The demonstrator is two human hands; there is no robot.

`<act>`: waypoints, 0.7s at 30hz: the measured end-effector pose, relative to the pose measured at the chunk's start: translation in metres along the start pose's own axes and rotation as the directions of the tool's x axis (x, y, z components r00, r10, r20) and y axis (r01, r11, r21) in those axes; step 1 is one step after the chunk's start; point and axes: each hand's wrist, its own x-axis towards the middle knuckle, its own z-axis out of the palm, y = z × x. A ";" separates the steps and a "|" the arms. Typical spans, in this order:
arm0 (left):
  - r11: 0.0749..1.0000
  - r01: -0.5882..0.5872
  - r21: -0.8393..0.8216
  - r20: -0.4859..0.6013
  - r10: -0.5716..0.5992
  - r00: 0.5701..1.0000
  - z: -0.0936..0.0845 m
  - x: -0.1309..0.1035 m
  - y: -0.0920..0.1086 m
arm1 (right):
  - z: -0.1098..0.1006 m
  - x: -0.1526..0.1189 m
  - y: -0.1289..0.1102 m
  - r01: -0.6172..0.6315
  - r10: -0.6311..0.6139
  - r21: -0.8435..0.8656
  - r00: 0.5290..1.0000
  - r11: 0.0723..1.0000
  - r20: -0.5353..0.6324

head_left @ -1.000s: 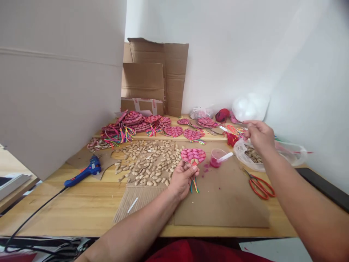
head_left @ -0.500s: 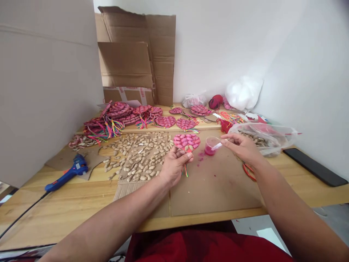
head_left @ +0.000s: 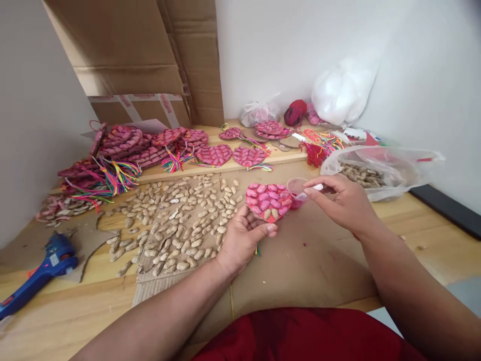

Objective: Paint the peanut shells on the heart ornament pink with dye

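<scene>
My left hand (head_left: 246,238) grips a pink peanut-covered heart (head_left: 269,199) by its lower edge, thumb on top. Two peanuts at the heart's lower tip are unpainted tan; the others are pink. My right hand (head_left: 340,203) pinches a small white stick-like tool (head_left: 313,188) between thumb and fingers. Its far end is at the clear cup (head_left: 296,185) of pink liquid, which stands on the cardboard (head_left: 304,271) just right of the heart. Green and yellow strings hang below my left hand.
Loose peanuts (head_left: 195,225) spread over cardboard at left, beside a blue glue gun (head_left: 56,258). Finished pink hearts (head_left: 124,143) with tassels lie piled at the back left. A plastic bag of peanuts (head_left: 363,175) sits at right, near a black flat object (head_left: 447,210).
The view has tilted down and come closer. The heart in my left hand is turned up more toward the camera and is nearer the cup. Both hands keep their holds.
</scene>
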 end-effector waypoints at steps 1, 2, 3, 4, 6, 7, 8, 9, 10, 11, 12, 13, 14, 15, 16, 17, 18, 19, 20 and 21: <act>1.000 0.008 -0.001 -0.009 -0.008 1.000 -0.001 0.000 0.000 | 0.001 0.000 0.000 0.032 -0.032 -0.023 0.999 0.999 -0.002; 1.000 0.015 -0.003 -0.019 -0.015 1.000 -0.002 0.000 0.000 | 0.001 0.001 0.000 0.061 -0.061 -0.044 0.998 0.997 -0.004; 1.000 0.022 -0.004 -0.027 -0.022 0.999 -0.003 0.001 -0.001 | 0.001 0.002 0.000 0.086 -0.086 -0.062 0.996 0.994 -0.004; 1.000 0.028 -0.006 -0.032 -0.029 0.999 -0.004 0.001 -0.001 | 0.001 0.003 -0.001 0.103 -0.104 -0.076 0.995 0.992 -0.009; 0.999 0.036 -0.012 -0.032 -0.037 0.999 -0.004 0.003 0.000 | 0.000 0.006 -0.001 0.135 -0.138 -0.108 0.990 0.985 -0.019; 0.999 0.038 -0.016 -0.029 -0.039 0.999 -0.005 0.004 0.000 | 0.001 0.008 -0.001 0.153 -0.157 -0.127 0.988 0.980 -0.016; 0.999 0.039 -0.020 -0.027 -0.039 0.999 -0.005 0.004 0.000 | 0.001 0.010 -0.001 0.173 -0.175 -0.145 0.985 0.974 -0.003; 0.999 0.038 -0.022 -0.026 -0.039 0.999 -0.005 0.005 0.000 | 0.003 0.011 -0.002 0.190 -0.190 -0.160 0.982 0.969 0.015; 0.999 0.038 -0.023 -0.027 -0.039 0.999 -0.005 0.005 0.001 | 0.004 0.012 -0.002 0.204 -0.201 -0.173 0.979 0.964 0.035; 0.999 0.040 -0.023 -0.028 -0.041 0.999 -0.005 0.005 0.001 | 0.006 0.013 -0.002 0.213 -0.206 -0.182 0.977 0.960 0.053; 0.999 0.045 -0.023 -0.030 -0.046 0.998 -0.005 0.005 0.002 | 0.007 0.014 -0.003 0.213 -0.205 -0.188 0.977 0.959 0.064; 0.998 0.052 -0.021 -0.032 -0.053 0.998 -0.005 0.005 0.002 | 0.007 0.014 -0.004 0.212 -0.202 -0.195 0.977 0.958 0.072; 0.998 0.058 -0.021 -0.034 -0.059 0.998 -0.005 0.005 0.002 | 0.007 0.015 -0.005 0.212 -0.199 -0.201 0.977 0.956 0.080; 0.998 0.064 -0.020 -0.036 -0.065 0.997 -0.005 0.005 0.003 | 0.006 0.015 -0.006 0.211 -0.197 -0.207 0.976 0.955 0.087; 0.998 0.067 -0.021 -0.038 -0.068 0.997 -0.005 0.005 0.003 | 0.003 0.016 -0.008 0.210 -0.194 -0.216 0.977 0.954 0.092; 0.997 0.070 -0.022 -0.041 -0.071 0.997 -0.005 0.005 0.003 | 0.000 0.017 -0.010 0.207 -0.191 -0.227 0.977 0.952 0.089; 0.997 0.071 -0.022 -0.042 -0.072 0.996 -0.005 0.005 0.003 | -0.004 0.018 -0.013 0.203 -0.189 -0.238 0.979 0.950 0.079; 0.997 0.071 -0.021 -0.041 -0.072 0.997 -0.005 0.005 0.003 | -0.008 0.019 -0.015 0.195 -0.186 -0.249 0.981 0.949 0.060; 0.997 0.070 -0.020 -0.039 -0.071 0.997 -0.005 0.005 0.003 | -0.011 0.020 -0.018 0.187 -0.183 -0.256 0.982 0.949 0.040; 0.997 0.069 -0.017 -0.036 -0.070 0.997 -0.006 0.005 0.003 | -0.014 0.021 -0.021 0.177 -0.178 -0.255 0.984 0.950 0.019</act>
